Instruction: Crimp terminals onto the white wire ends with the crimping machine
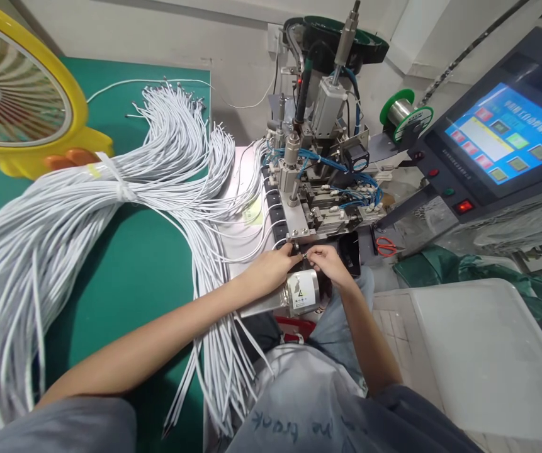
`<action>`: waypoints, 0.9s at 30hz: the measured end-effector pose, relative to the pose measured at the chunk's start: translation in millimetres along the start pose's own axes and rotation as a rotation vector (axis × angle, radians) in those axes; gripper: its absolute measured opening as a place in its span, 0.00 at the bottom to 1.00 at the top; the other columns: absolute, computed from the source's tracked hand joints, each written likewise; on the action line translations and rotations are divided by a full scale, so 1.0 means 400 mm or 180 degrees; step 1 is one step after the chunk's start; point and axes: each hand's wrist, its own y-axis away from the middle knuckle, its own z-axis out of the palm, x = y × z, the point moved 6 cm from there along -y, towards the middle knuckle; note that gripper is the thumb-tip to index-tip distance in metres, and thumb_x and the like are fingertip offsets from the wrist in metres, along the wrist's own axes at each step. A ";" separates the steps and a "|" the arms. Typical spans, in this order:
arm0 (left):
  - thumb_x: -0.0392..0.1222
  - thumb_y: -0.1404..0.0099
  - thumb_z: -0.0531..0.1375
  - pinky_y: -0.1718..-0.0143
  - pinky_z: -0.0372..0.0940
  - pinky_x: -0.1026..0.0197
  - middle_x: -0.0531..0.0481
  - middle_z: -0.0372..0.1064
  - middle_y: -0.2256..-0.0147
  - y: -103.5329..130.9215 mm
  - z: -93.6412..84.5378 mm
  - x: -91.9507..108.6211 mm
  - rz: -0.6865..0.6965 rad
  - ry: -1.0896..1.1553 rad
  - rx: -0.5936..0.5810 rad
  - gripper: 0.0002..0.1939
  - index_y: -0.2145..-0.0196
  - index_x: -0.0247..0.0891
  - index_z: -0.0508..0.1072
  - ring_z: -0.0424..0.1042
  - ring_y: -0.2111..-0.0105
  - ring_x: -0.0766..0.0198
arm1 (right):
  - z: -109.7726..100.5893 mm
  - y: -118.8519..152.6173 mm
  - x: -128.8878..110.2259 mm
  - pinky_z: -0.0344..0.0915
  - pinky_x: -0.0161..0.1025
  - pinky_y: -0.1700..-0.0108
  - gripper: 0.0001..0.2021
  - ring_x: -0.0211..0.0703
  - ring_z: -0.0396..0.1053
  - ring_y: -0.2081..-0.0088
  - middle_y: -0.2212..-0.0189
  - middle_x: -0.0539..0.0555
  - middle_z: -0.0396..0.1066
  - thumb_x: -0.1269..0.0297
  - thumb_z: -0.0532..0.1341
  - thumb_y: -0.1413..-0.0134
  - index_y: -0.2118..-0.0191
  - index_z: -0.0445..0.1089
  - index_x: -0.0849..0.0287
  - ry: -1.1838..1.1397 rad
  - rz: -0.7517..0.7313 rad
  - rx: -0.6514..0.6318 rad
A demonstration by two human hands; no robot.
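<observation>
My left hand point(273, 272) reaches to the front edge of the machine point(298, 221), its thumb and forefinger drawn together. What those fingers hold is hidden. Close beside it, my right hand point(328, 263) pinches something small, possibly metallic, too tiny to name. Several white cables point(271, 234) curve from the left into the dark slotted strip point(274, 211) along the machine's side. Just below both hands sits a silvery tin-like container with a white label point(303, 290).
A large tied bundle of white cables point(124, 182) covers much of the green mat point(157, 264). A yellow fan point(79, 82) stands at left. On the right are a control screen point(511, 135), a wire spool point(400, 113), red-handled scissors point(386, 246) and a pale stool-like surface point(483, 352).
</observation>
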 end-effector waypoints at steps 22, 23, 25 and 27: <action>0.29 0.36 0.47 0.71 0.65 0.61 0.46 0.62 0.64 0.003 -0.006 0.004 0.0019 -0.0075 -0.0056 0.22 0.48 0.41 0.67 0.69 0.75 0.65 | -0.005 0.011 -0.005 0.62 0.36 0.70 0.06 0.40 0.65 0.73 0.79 0.50 0.68 0.63 0.58 0.61 0.79 0.66 0.58 0.0417 -0.0617 0.0383; 0.29 0.36 0.46 0.71 0.65 0.61 0.46 0.62 0.64 0.003 -0.006 0.004 0.0013 -0.0078 -0.0051 0.22 0.48 0.41 0.67 0.69 0.75 0.65 | -0.006 0.010 -0.001 0.62 0.36 0.70 0.06 0.40 0.65 0.74 0.79 0.50 0.68 0.63 0.58 0.61 0.79 0.66 0.58 0.0429 -0.0601 0.0383; 0.29 0.36 0.46 0.71 0.65 0.62 0.46 0.62 0.63 0.003 -0.004 0.004 0.0008 -0.0089 -0.0055 0.22 0.48 0.41 0.67 0.69 0.75 0.65 | -0.006 0.008 0.005 0.61 0.35 0.73 0.06 0.40 0.65 0.74 0.79 0.50 0.68 0.62 0.58 0.60 0.78 0.67 0.59 0.0441 -0.0569 0.0389; 0.29 0.36 0.47 0.71 0.65 0.62 0.46 0.62 0.63 0.003 -0.003 0.004 0.0020 -0.0104 -0.0049 0.22 0.48 0.40 0.67 0.70 0.74 0.65 | -0.006 0.006 0.008 0.60 0.35 0.75 0.08 0.40 0.65 0.74 0.77 0.51 0.69 0.60 0.57 0.58 0.75 0.68 0.59 0.0436 -0.0545 0.0400</action>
